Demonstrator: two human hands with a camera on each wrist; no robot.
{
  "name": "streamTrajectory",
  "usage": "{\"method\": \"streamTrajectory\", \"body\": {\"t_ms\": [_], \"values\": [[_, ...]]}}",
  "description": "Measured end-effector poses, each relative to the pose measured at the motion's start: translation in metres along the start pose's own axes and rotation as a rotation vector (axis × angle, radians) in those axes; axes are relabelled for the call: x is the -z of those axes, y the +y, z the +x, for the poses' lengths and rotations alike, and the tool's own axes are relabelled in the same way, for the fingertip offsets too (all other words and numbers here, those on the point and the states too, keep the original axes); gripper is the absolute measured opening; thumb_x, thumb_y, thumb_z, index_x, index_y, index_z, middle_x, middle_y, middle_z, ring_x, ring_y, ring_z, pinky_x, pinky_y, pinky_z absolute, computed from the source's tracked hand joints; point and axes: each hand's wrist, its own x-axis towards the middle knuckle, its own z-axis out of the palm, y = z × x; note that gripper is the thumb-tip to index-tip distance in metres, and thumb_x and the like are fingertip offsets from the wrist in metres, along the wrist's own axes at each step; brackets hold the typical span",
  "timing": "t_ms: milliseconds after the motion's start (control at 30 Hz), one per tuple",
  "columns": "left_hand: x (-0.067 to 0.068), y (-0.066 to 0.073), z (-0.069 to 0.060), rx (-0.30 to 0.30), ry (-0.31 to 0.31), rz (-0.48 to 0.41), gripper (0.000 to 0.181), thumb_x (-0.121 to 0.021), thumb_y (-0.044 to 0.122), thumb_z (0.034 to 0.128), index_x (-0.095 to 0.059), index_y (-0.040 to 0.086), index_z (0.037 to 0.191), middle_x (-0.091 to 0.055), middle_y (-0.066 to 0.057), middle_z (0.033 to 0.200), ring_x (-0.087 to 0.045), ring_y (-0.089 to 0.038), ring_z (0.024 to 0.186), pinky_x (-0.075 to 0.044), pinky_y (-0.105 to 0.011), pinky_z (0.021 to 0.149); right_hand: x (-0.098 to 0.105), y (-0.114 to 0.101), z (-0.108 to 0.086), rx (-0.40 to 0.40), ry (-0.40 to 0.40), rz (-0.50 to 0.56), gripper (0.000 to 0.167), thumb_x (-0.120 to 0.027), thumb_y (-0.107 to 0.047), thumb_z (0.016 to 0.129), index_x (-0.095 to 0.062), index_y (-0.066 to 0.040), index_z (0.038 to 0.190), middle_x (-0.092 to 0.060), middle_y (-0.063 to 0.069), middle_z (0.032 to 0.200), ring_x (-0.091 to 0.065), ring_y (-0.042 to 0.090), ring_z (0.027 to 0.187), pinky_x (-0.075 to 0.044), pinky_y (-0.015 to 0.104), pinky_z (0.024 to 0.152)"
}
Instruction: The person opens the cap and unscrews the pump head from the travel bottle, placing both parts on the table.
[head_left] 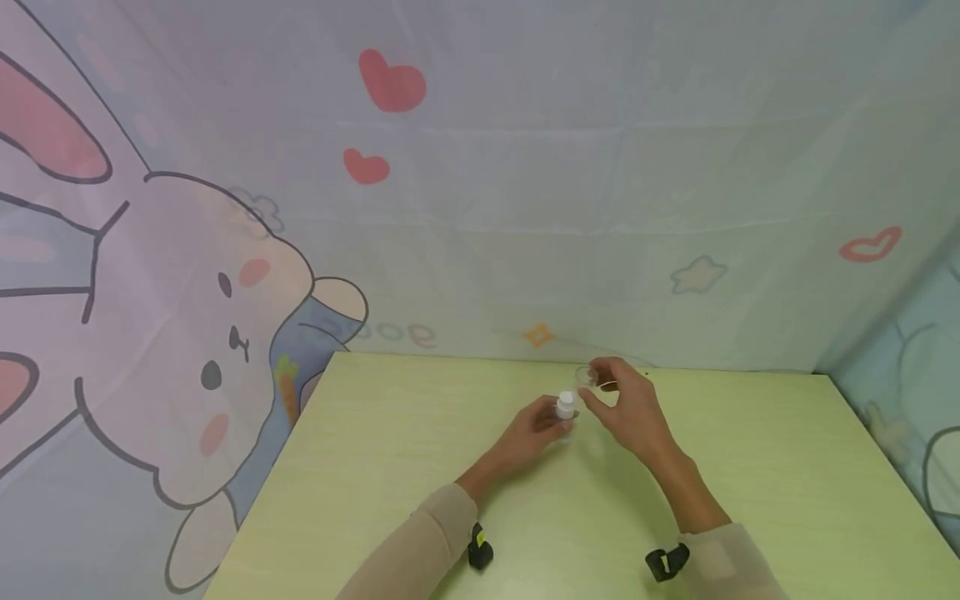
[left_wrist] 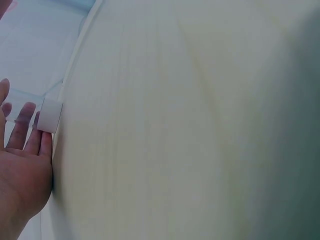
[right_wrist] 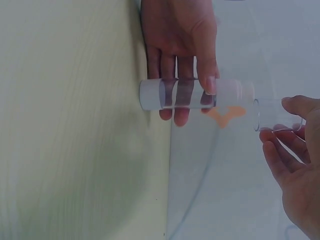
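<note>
Left grip (head_left: 531, 437): bottle (right_wrist: 186, 94) vertical, neck (right_wrist: 246, 92) up

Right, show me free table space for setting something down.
Bare table: between its left edge and the left sleeve; between the right sleeve and its right edge; and between both sleeves. Crowded: the back middle, where the left hand holds the bottle and the right hand the clear cap.

a slim, clear bottle (right_wrist: 184, 94) with white base and white, narrow-necked top is held upright by the left hand (head_left: 527, 437); whether the worktop (head_left: 420, 417) is touched cannot be told. a transparent cap (right_wrist: 276, 114) is pinched by the right hand (head_left: 634, 410), its rim turned toward the bottle's uncovered top, slightly offset.
</note>
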Motion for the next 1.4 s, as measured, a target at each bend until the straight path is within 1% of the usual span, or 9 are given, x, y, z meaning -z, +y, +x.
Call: {"method": "streamTrajectory", "body": {"t_ms": [133, 300, 433, 533, 733, 800, 967, 1067, 1400], "values": [[-0.0001, 0.0013, -0.0002, 0.004, -0.001, 0.012, 0.035, -0.065, 0.015, 0.1078, -0.058, 0.012, 0.142, -0.067, -0.008, 0.140, -0.065, -0.018, 0.128, -0.054, -0.030, 0.106, 0.0003, 0.0014, -0.0003, -0.012, -0.004, 0.003, 0.039, -0.080, -0.011, 0.097, -0.062, -0.001, 0.130, -0.068, 0.010, 0.116, -0.068, 0.030, 0.108, -0.060, 0.050, 0.092], [-0.0004, 0.0018, -0.0004, -0.004, -0.002, 0.025, 0.036, -0.065, 0.015, 0.1079, -0.057, 0.010, 0.142, -0.067, -0.009, 0.141, -0.065, -0.020, 0.129, -0.054, -0.031, 0.106, 0.0002, 0.0023, -0.0012, -0.003, 0.002, 0.001, 0.037, -0.080, -0.010, 0.096, -0.062, -0.001, 0.128, -0.068, 0.011, 0.115, -0.068, 0.031, 0.107, -0.060, 0.054, 0.092], [-0.0006, 0.0014, -0.0004, -0.009, 0.000, 0.026, 0.035, -0.065, 0.015, 0.1078, -0.058, 0.010, 0.142, -0.067, -0.009, 0.140, -0.065, -0.019, 0.129, -0.053, -0.031, 0.106, -0.0003, 0.0021, -0.0014, 0.011, 0.006, -0.010, 0.037, -0.080, -0.010, 0.097, -0.063, 0.000, 0.127, -0.069, 0.010, 0.114, -0.069, 0.030, 0.106, -0.060, 0.051, 0.090], [-0.0003, 0.0003, -0.0001, -0.001, 0.000, 0.022, 0.035, -0.065, 0.015, 0.1080, -0.058, 0.012, 0.142, -0.067, -0.007, 0.140, -0.065, -0.018, 0.128, -0.054, -0.030, 0.106, -0.0007, 0.0019, -0.0016, 0.017, 0.007, -0.013, 0.037, -0.080, -0.010, 0.097, -0.063, 0.001, 0.127, -0.069, 0.011, 0.114, -0.069, 0.030, 0.106, -0.061, 0.049, 0.089], [0.0002, -0.0005, 0.0000, 0.003, -0.002, 0.020, 0.034, -0.065, 0.016, 0.1079, -0.059, 0.012, 0.141, -0.068, -0.007, 0.140, -0.066, -0.018, 0.126, -0.054, -0.030, 0.106, -0.0002, 0.0027, -0.0023, 0.016, 0.007, -0.008, 0.038, -0.080, -0.009, 0.096, -0.063, 0.004, 0.128, -0.069, 0.012, 0.114, -0.069, 0.031, 0.106, -0.061, 0.050, 0.090], [0.0001, 0.0005, -0.0002, 0.000, -0.001, 0.018, 0.034, -0.065, 0.016, 0.1080, -0.059, 0.011, 0.141, -0.068, -0.009, 0.140, -0.066, -0.019, 0.126, -0.054, -0.031, 0.106, 0.0002, 0.0032, -0.0025, 0.013, 0.005, -0.005, 0.038, -0.080, -0.009, 0.096, -0.063, 0.003, 0.128, -0.069, 0.014, 0.115, -0.069, 0.031, 0.106, -0.061, 0.051, 0.090], [-0.0002, 0.0030, -0.0008, 0.005, -0.001, 0.018, 0.035, -0.065, 0.017, 0.1079, -0.059, 0.011, 0.141, -0.067, -0.008, 0.140, -0.066, -0.019, 0.126, -0.054, -0.031, 0.106, 0.0017, 0.0040, -0.0028, 0.013, 0.008, 0.002, 0.037, -0.080, -0.009, 0.097, -0.063, 0.002, 0.127, -0.069, 0.016, 0.115, -0.069, 0.031, 0.106, -0.060, 0.053, 0.090], [-0.0002, 0.0033, -0.0011, 0.012, 0.003, 0.018, 0.034, -0.066, 0.018, 0.1079, -0.059, 0.013, 0.141, -0.068, -0.006, 0.139, -0.066, -0.016, 0.125, -0.053, -0.029, 0.105, 0.0024, 0.0045, -0.0036, 0.016, 0.012, -0.005, 0.037, -0.080, -0.010, 0.097, -0.063, 0.001, 0.127, -0.069, 0.014, 0.114, -0.069, 0.030, 0.105, -0.061, 0.052, 0.090], [-0.0001, 0.0018, -0.0005, 0.009, 0.003, 0.017, 0.034, -0.065, 0.017, 0.1079, -0.059, 0.013, 0.141, -0.068, -0.005, 0.139, -0.066, -0.016, 0.126, -0.053, -0.029, 0.106, 0.0034, 0.0081, -0.0067, 0.012, 0.018, -0.017, 0.037, -0.080, -0.011, 0.097, -0.063, -0.001, 0.128, -0.069, 0.010, 0.114, -0.069, 0.029, 0.105, -0.060, 0.052, 0.089]]}}
